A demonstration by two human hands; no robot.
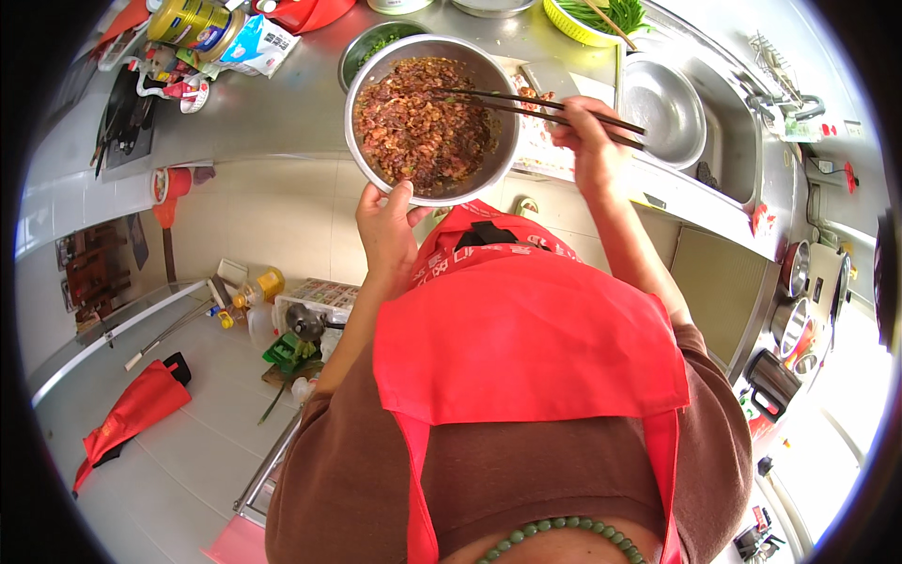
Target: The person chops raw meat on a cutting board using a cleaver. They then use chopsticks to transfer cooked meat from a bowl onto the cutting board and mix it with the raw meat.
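Note:
A stainless steel bowl [507, 151] holds reddish-brown minced meat [423, 130] with specks of green in it. My left hand [389, 222] grips the bowl's near rim, thumb over the edge. In my right hand [592, 144] is a pair of dark chopsticks [525, 103]. Their tips rest in the mince near the bowl's middle. Partly hidden behind the bowl, a second metal bowl [349, 63] contains chopped greens [380, 48]. Under the chopsticks, a cleaver blade [546, 76] lies on a cutting board [595, 86] beside bits of raw meat [539, 134].
To the right, a metal basin [662, 106] sits in the sink [733, 151]. A yellow basket [581, 27] of green vegetables stands at the back. Packages and a gold can [190, 28] crowd the counter's left end. Bottles [268, 282] and a rack [317, 292] are at lower left.

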